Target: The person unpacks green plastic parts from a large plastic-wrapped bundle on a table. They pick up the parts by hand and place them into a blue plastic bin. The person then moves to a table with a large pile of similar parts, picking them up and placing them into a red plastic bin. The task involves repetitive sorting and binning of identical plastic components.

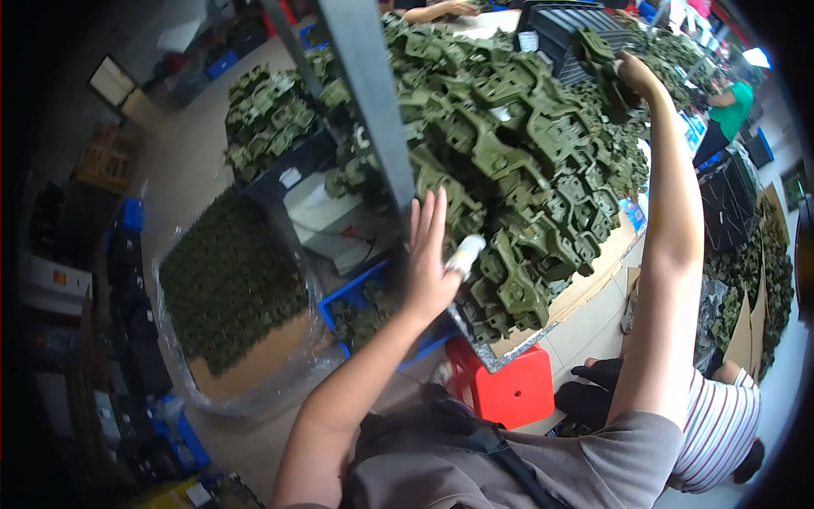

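A large heap of olive-green moulded parts point(500, 161) covers the table before me. At the heap's near left edge lies my left hand point(431, 267), fingers stretched out and apart, holding nothing. Its thumb has a white wrapping point(465, 253). My right arm reaches to the far right, where my right hand point(636, 78) is closed on an olive-green moulded part point(599, 53). That part is beside a black crate point(555, 30) at the back of the table. Some of the right fingers are hidden behind the hand and the part.
A grey metal post point(365, 93) rises at the table's left side. A red stool point(509, 386) stands under the near edge. Left are a blue bin point(326, 310) and a plastic-lined carton point(246, 386) of green parts. A person in a striped shirt point(716, 428) is close by at right.
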The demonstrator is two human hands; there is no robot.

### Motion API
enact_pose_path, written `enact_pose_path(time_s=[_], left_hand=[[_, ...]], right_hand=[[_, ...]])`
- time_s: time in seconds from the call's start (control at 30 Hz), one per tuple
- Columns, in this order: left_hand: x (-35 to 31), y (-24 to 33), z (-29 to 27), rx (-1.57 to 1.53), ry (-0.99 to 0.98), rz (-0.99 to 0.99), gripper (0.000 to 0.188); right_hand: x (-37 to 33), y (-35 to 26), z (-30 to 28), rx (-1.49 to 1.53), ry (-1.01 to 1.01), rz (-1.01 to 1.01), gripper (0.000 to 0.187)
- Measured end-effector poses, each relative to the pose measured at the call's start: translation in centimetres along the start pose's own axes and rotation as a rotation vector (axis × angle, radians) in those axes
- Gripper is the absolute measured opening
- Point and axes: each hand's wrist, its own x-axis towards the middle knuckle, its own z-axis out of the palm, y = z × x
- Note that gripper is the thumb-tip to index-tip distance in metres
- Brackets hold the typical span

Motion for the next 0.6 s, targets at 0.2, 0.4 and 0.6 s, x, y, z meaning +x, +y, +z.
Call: enact_pose_path(time_s=[0.2,0.4,0.6], left_hand=[[-19.8,-7.2,-12.2,0.143,0.049,-0.498,0.067],[-55.5,-5.4,-27.4,0.193,0.592,-1.601,0.057],[-92.5,6.5,-23.4,0.717,0.933,-1.958,0.034]], right_hand=[[2.2,7.5,14.7,0.338,-0.195,-0.508,0.051],[-11.2,-3.5,9.4,0.365,0.316,-0.47,0.041],[-39.3,-32.9,6.2,1.044,-0.045,-1.113,0.032]])
